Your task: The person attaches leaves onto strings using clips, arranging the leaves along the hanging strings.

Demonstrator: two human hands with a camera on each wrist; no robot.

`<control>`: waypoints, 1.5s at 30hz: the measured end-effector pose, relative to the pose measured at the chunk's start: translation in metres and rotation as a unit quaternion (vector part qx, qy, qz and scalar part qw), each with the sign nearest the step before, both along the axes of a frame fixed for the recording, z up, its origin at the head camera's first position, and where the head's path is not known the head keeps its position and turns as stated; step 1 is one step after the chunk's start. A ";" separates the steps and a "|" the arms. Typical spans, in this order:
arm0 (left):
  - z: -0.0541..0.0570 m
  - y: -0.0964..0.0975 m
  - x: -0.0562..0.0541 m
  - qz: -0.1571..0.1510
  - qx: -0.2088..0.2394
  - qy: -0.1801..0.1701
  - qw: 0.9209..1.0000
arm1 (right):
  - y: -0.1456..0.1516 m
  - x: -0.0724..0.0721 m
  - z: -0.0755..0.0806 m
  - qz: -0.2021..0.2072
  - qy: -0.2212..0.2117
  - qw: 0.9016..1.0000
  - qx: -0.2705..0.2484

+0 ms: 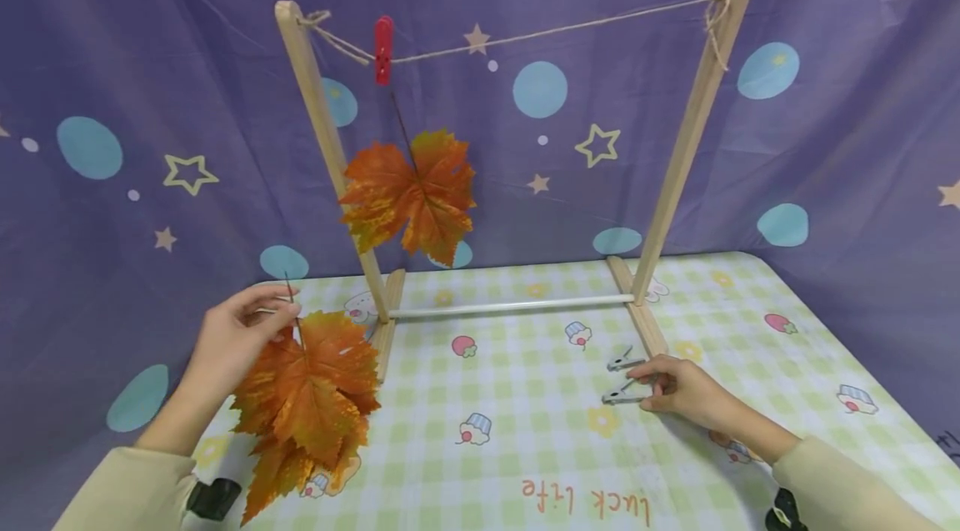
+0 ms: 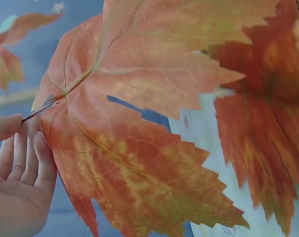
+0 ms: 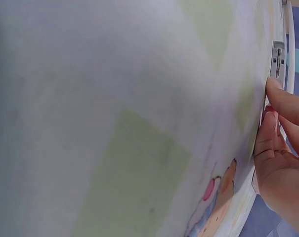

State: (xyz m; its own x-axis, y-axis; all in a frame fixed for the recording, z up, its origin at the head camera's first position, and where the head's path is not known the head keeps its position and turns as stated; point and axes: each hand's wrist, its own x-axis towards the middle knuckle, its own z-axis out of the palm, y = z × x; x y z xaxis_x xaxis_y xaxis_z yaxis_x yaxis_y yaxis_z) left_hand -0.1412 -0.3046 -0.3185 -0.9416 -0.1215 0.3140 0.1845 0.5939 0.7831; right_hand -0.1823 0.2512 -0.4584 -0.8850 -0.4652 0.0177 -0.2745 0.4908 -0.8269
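My left hand (image 1: 238, 333) pinches the thin stem of an orange artificial maple leaf (image 1: 315, 381) between thumb and index finger. More orange leaves overlap below it; the left wrist view shows another leaf (image 2: 258, 108) at the right. On the table at the right lie two grey clothespins (image 1: 621, 396), one behind the other. My right hand (image 1: 686, 389) has thumb and fingertips around the handle end of the nearer one. In the right wrist view the clothespin (image 3: 277, 60) sticks out past the fingertips, its handle end hidden by them.
A wooden frame stands behind, with posts (image 1: 686, 147), a white crossbar (image 1: 517, 306) and a twine line (image 1: 570, 28) across the top. A red clothespin (image 1: 383, 52) on the twine holds a hanging orange leaf (image 1: 412, 193). A checked cloth (image 1: 540, 414) covers the table.
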 end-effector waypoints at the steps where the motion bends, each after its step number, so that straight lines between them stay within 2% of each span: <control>1: 0.001 0.005 0.000 -0.004 -0.002 0.007 1.000 | 0.000 0.000 0.000 -0.002 0.002 1.000 0.002; 4: 0.004 0.019 0.000 -0.017 -0.018 0.008 1.000 | 0.001 -0.001 -0.001 -0.006 0.009 1.000 0.002; 9: 0.010 0.043 0.002 -0.047 -0.038 -0.011 0.998 | 0.001 0.000 0.000 -0.020 0.002 1.000 -0.008; 13: 0.012 0.062 0.004 -0.074 -0.018 -0.014 0.997 | -0.001 0.002 0.000 -0.024 -0.002 1.000 -0.012; 17: 0.012 0.078 0.003 -0.094 -0.007 -0.015 0.995 | -0.005 0.004 -0.001 -0.034 0.022 0.999 0.011; 21: 0.014 0.096 -0.005 -0.119 0.014 -0.008 0.993 | -0.008 0.006 -0.001 -0.054 0.044 0.997 0.033; 26: 0.020 0.119 -0.015 -0.147 0.039 0.007 0.988 | -0.009 0.009 -0.001 -0.059 0.058 0.996 0.040; 32: 0.030 0.140 -0.026 -0.178 0.065 0.039 0.981 | -0.011 0.009 -0.001 -0.055 0.065 0.995 0.042; 35: 0.036 0.149 -0.031 -0.192 0.079 0.044 0.977 | -0.012 0.010 -0.001 -0.061 0.067 0.995 0.049; 41: 0.047 0.164 -0.043 -0.208 0.088 0.058 0.972 | -0.012 0.011 0.000 -0.069 0.077 0.993 0.059; 45: 0.053 0.174 -0.049 -0.213 0.082 0.058 0.972 | -0.012 0.011 0.000 -0.070 0.075 0.993 0.058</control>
State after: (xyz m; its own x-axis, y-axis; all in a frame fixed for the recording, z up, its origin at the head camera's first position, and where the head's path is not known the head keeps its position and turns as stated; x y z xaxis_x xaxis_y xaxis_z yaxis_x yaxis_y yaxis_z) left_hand -0.1898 -0.1309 -0.2660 -0.8770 0.2143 0.4300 0.4787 0.3137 0.8200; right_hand -0.1711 0.2389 -0.4585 -0.9325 -0.3447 0.1080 -0.3133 0.6229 -0.7168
